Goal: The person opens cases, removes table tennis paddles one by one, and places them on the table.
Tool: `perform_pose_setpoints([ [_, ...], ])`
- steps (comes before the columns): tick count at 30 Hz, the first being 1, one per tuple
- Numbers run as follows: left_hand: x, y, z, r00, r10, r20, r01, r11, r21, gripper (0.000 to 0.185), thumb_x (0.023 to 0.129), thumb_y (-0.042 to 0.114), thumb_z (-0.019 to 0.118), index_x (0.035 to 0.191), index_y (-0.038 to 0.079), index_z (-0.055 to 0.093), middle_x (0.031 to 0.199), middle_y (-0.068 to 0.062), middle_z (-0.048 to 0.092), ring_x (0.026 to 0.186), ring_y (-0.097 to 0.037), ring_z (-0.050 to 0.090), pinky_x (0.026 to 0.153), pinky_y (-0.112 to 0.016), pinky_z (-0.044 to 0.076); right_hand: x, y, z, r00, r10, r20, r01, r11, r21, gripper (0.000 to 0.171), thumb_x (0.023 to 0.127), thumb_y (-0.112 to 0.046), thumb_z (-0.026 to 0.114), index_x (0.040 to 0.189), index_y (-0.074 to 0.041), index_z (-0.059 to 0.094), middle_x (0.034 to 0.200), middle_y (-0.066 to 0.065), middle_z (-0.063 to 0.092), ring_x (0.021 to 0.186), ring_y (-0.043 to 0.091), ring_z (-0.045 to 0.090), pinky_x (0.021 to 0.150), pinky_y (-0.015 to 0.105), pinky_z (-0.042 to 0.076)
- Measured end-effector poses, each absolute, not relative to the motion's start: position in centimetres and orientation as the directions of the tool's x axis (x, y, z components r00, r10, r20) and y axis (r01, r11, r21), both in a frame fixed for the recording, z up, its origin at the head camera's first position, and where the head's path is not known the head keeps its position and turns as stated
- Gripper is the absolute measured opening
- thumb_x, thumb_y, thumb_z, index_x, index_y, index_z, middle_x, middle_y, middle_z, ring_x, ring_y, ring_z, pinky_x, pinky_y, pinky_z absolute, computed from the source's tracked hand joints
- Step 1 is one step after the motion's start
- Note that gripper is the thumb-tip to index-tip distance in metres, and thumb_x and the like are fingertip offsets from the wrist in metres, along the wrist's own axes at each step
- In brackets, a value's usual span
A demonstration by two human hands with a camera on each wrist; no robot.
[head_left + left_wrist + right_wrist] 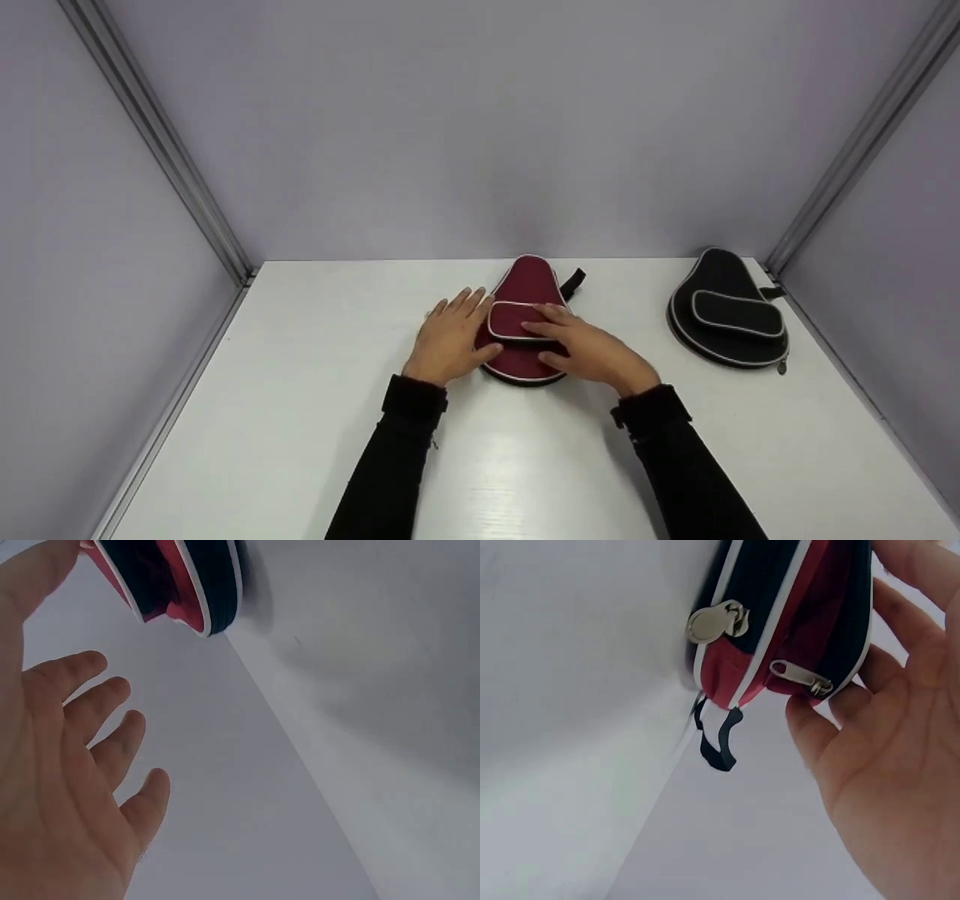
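Note:
A dark red, racket-shaped table tennis paddle case (528, 279) with pale piping lies on the table, its narrow end toward the back wall. My left hand (448, 341) is at its left side, fingers spread and fairly straight, the thumb over the case's lower left part. My right hand (596, 354) reaches over from the right, fingertips on the front pocket (511, 321). In the right wrist view, those fingers (810, 724) touch the pocket's edge beside a small zipper pull (795, 673); a larger zipper pull (709, 624) hangs on the main seam.
A black paddle case (726, 330) of the same shape lies at the table's right, near the side wall. The white table (315, 420) meets grey panels (480, 135) at the back and both sides. A black strap (574, 283) sticks out from the red case's right side.

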State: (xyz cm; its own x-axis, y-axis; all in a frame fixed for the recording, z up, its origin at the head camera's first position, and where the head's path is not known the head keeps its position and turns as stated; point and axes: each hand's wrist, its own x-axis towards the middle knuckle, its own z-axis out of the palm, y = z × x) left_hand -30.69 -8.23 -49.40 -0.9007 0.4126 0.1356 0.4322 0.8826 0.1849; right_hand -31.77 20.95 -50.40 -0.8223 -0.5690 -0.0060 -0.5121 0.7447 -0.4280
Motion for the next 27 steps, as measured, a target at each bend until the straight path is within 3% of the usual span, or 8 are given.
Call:
perform_pose_setpoints([
  [6,-30.5,-7.7,-49.8,-0.883,0.456,0.11,0.469,0.855,0.219,0.093,0.11,0.049,0.082,0.182,0.007,0.042,0.19,-0.013,0.044,0.18,-0.035,0.039,0.145,-0.06,0.039,-31.4,19.8,-50.5,-0.771,-0.637,-0.001,-0.572,0.693,-0.439,0.059,0.116,-0.021,0.071,0.174,-0.021,0.06,0.194,0.015,0.036,0.182,0.046,0.028,0.142,0.07,0.04],
  [12,-30.7,-7.4,-50.3,-0.869,0.479,0.121,0.492,0.816,0.302,0.086,0.109,0.039,0.087,0.177,0.002,0.049,0.178,-0.02,0.059,0.169,-0.039,0.054,0.138,-0.057,0.05,-31.2,19.1,-50.3,-0.755,-0.656,0.018,-0.593,0.67,-0.446,0.059,0.115,-0.021,0.07,0.174,-0.022,0.06,0.192,0.012,0.04,0.18,0.043,0.035,0.139,0.069,0.044],
  [21,-30.9,-7.5,-49.9,-0.895,0.434,0.105,0.44,0.815,0.377,0.082,0.105,0.035,0.091,0.17,0.0,0.058,0.166,-0.021,0.068,0.155,-0.041,0.066,0.134,-0.054,0.055,-32.0,21.2,-50.2,-0.819,-0.572,0.041,-0.533,0.732,-0.424,0.094,0.108,-0.029,0.077,0.188,-0.021,0.028,0.198,0.006,0.026,0.183,0.038,0.031,0.141,0.074,0.037],
  [27,-31.1,-7.8,-49.6,-0.909,0.407,0.094,0.411,0.83,0.377,0.079,0.103,0.037,0.091,0.166,0.0,0.062,0.159,-0.021,0.072,0.151,-0.042,0.068,0.131,-0.054,0.057,-32.3,22.5,-49.8,-0.875,-0.483,-0.043,-0.411,0.786,-0.462,0.096,0.1,-0.033,0.086,0.182,-0.008,0.043,0.189,0.02,0.042,0.179,0.045,0.037,0.144,0.07,0.035],
])
